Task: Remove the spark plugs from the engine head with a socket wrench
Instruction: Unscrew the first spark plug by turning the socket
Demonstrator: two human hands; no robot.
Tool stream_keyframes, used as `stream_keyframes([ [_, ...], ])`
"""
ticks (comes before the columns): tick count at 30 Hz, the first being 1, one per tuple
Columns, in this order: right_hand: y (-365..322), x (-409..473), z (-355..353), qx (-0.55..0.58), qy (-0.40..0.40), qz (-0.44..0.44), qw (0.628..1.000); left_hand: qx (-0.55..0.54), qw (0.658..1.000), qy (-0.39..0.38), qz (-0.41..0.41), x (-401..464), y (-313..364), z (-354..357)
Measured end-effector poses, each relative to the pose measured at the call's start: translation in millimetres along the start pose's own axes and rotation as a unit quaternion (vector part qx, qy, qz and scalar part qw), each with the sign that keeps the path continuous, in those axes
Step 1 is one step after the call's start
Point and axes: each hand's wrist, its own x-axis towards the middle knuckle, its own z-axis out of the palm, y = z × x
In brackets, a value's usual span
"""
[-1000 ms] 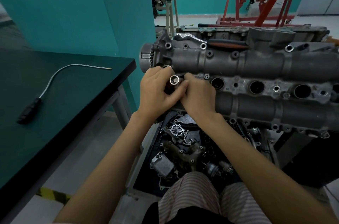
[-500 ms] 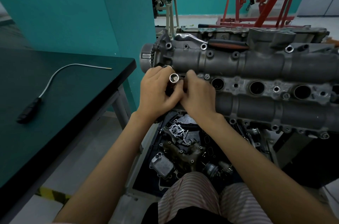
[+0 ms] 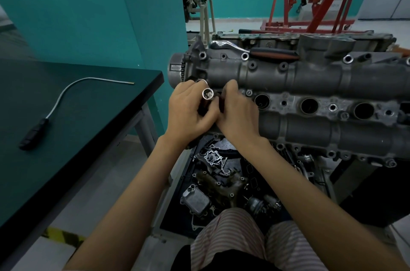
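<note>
The grey engine head [image 3: 310, 84] lies across the right half of the view, with three open spark plug wells [image 3: 308, 105] in a row. A shiny socket [image 3: 207, 93] stands over the leftmost well, its open end facing up. My left hand [image 3: 188, 113] grips the socket's body from the left. My right hand [image 3: 238, 113] pinches it from the right, fingers curled. The lower part of the socket and the well under it are hidden by my hands. A ratchet wrench [image 3: 255, 50] with an orange-black handle lies on top of the head at the back.
A dark green table [image 3: 66, 126] stands at the left with a flexible pick-up tool [image 3: 55, 104] on it. Loose engine parts [image 3: 213, 182] fill a tray below the head. A red engine hoist [image 3: 315, 4] stands behind.
The socket has risen slightly between my hands; both hands have shifted a little up with it.
</note>
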Motion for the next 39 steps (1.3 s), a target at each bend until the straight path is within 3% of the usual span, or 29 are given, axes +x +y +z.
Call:
stream_keyframes([
  [5, 3.5, 0.9, 0.7, -0.029, -0.009, 0.005, 1.0, 0.012, 0.999, 0.036, -0.007, -0.8, -2.3, 4.0],
  [13, -0.2, 0.1, 0.3, 0.002, -0.003, -0.003, 1.0, -0.003, 1.0, 0.005, -0.007, 0.0, 0.4, 0.5],
  [19, 3.6, 0.6, 1.4, -0.034, -0.006, 0.0, 0.999, 0.024, 0.999, 0.042, 0.007, -1.4, -3.1, 4.7],
  [28, 0.3, -0.3, -0.1, 0.027, 0.009, 0.0, 1.0, 0.01, 1.0, 0.01, -0.011, -0.9, -0.7, 1.2],
  [33, 2.4, 0.1, 0.6, -0.012, 0.003, 0.0, 1.0, 0.017, 0.999, 0.039, 0.006, -1.2, -3.3, 3.5],
  [39, 2.4, -1.1, 0.8, -0.003, 0.003, -0.015, 1.0, 0.012, 1.0, 0.008, -0.008, -0.1, -0.4, 1.0],
])
